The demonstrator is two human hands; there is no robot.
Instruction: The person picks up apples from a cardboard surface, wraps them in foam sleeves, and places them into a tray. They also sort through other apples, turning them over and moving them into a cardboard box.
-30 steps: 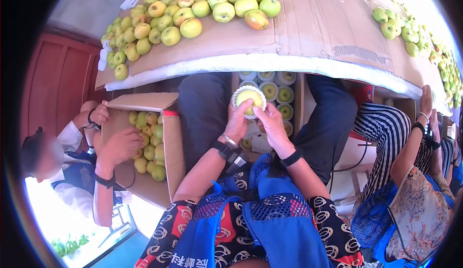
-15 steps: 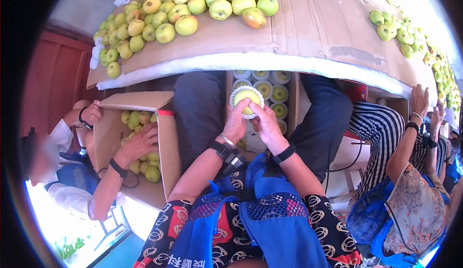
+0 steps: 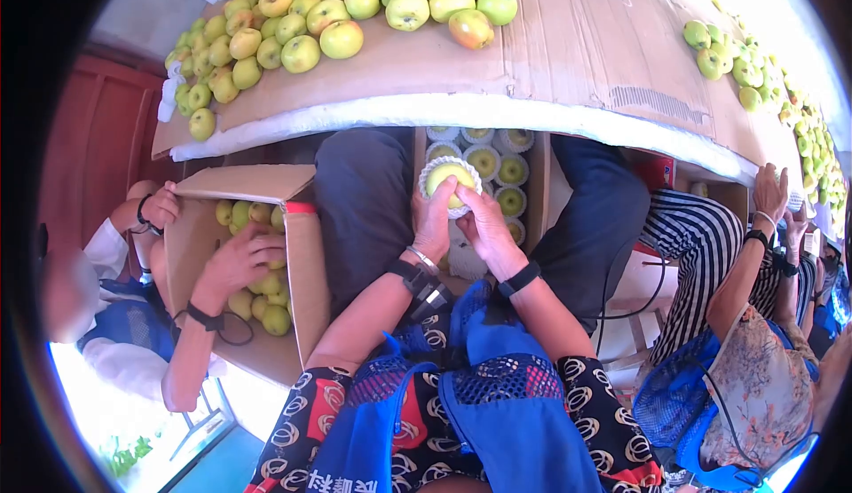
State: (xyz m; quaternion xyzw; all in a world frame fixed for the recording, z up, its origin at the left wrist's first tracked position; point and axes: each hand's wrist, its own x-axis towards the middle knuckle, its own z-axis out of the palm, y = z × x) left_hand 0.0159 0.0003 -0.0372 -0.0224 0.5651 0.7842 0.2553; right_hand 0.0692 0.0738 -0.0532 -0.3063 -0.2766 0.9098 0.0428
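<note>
A yellow-green apple in a white foam net is held between both my hands, above an open box between my knees. My left hand wraps its left side with the thumb on the fruit. On the right side, my right hand grips it, thumb also pressed on the apple. Below, netted apples sit in rows in the cardboard box. A whitish foam net or liner shows at the box's near end, partly hidden by my hands.
Loose apples lie on the cardboard-covered table ahead, whose padded edge overhangs the box. At left, a co-worker's hand reaches into a tilted carton of apples. Another person in striped trousers works at right.
My hands and the netted apple have barely moved. The co-worker's hand at left has shifted slightly left within the carton. At right, another person's hands have lowered a little.
</note>
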